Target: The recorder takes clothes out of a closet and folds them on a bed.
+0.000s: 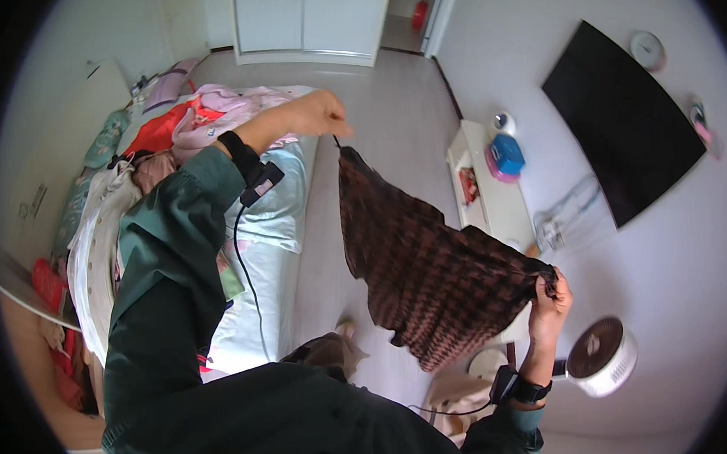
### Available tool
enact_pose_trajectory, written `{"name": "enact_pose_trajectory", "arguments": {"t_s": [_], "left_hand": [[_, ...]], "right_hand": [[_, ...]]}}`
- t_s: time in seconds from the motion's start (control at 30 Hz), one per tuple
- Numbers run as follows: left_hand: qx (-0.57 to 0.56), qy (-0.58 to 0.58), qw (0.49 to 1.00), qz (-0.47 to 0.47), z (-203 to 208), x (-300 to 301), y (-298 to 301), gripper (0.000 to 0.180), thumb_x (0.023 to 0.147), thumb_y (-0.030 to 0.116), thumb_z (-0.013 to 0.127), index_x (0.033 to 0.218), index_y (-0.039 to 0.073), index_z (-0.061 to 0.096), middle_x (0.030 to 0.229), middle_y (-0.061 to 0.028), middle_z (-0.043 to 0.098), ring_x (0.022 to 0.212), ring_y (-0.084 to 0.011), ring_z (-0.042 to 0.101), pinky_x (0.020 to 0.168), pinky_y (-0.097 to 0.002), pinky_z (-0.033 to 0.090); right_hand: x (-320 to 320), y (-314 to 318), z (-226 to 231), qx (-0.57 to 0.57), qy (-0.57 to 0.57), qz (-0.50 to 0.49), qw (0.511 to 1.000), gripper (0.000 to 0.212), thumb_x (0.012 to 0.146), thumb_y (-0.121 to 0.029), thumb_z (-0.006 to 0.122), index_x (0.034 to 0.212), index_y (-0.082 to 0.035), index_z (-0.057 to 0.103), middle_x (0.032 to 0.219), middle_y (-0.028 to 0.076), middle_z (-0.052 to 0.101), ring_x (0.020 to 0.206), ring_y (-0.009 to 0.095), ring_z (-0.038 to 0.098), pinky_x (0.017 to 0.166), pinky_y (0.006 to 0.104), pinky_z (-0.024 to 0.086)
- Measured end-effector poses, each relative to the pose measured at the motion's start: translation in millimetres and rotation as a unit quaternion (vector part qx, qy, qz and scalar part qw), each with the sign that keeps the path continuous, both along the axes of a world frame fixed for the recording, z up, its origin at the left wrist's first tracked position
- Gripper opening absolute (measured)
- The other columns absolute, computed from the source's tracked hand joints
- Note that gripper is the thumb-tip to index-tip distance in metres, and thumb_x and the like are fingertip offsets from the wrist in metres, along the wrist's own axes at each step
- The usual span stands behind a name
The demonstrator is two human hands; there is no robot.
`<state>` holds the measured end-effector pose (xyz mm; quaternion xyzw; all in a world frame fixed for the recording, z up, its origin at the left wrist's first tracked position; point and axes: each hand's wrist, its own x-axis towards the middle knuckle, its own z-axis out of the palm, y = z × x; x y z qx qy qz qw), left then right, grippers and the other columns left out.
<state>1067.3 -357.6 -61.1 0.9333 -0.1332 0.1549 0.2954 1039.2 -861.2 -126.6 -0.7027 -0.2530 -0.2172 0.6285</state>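
A thin brown-and-black houndstooth-patterned garment (439,272) hangs in the air between my two hands, above the floor. Whether it is a top or a skirt, I cannot tell. My left hand (318,114), raised over the bed's edge, pinches a thin dark strap or cord at the cloth's upper left corner. Lower down on the right, my right hand (550,307) is closed around a bunched upper corner of the same garment. The cloth slants down from left to right, and its lower edge hangs loose.
A bed (253,303) with pale blue bedding lies left, heaped with clothes such as a white garment (96,238). Along the right wall are a white cabinet (496,213), a television (620,117) and a fan (599,354). A white wardrobe (309,19) stands at the back.
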Motion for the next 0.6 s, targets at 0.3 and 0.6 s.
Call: {"name": "enact_pose_trajectory", "arguments": {"t_s": [0.3, 0.6], "left_hand": [[-0.14, 0.155, 0.972, -0.103, 5.7, 100.7, 58.0, 0.011, 0.07, 0.009, 0.066, 0.076, -0.001, 0.065, 0.067, -0.0011, 0.061, 0.062, -0.0071, 0.054, 0.057, -0.0218, 0.043], [-0.256, 0.082, 0.957, -0.108, 9.9, 227.8, 118.1, 0.01, 0.075, 0.005, 0.06, 0.082, 0.0, 0.065, 0.075, -0.0034, 0.063, 0.071, -0.0086, 0.058, 0.067, -0.0227, 0.046]], "right_hand": [[157.9, 57.1, 67.8, 0.071, 0.022, 0.08, 0.994, 0.018, 0.085, -0.001, 0.053, 0.103, 0.003, 0.055, 0.088, 0.003, 0.059, 0.079, 0.009, 0.052, 0.076, 0.0215, 0.04], [306.5, 131.9, 140.5, 0.135, 0.029, 0.149, 0.979, 0.022, 0.086, -0.003, 0.053, 0.108, -0.001, 0.052, 0.092, 0.004, 0.058, 0.083, 0.012, 0.056, 0.077, 0.0251, 0.047]]}}
